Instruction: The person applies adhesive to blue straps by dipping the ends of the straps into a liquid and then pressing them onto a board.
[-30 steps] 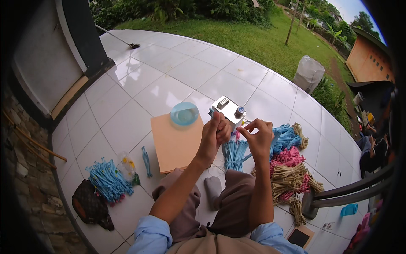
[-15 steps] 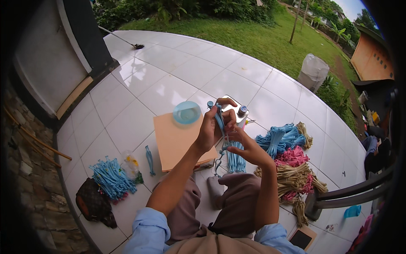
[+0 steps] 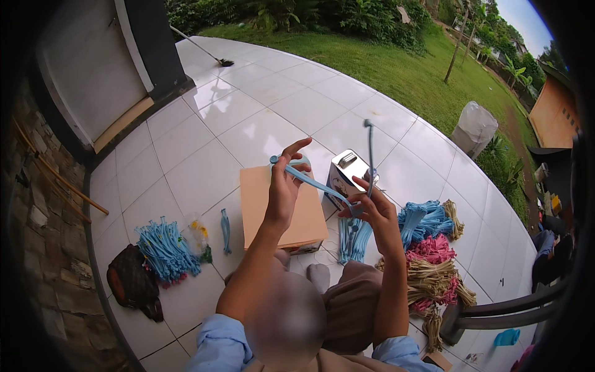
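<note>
the left hand (image 3: 284,189) pinches one end of a light blue strip (image 3: 316,184), raised over the cardboard box (image 3: 273,204). the right hand (image 3: 372,214) grips the strip's bend, its other end pointing upward beside the shiny metal can (image 3: 346,170) on the tiled floor (image 3: 186,155).

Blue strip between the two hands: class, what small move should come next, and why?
Probably fold the upright end down toward the left hand. The blue strip runs taut from it to the right hand, bends there, and its free end points skyward.
</note>
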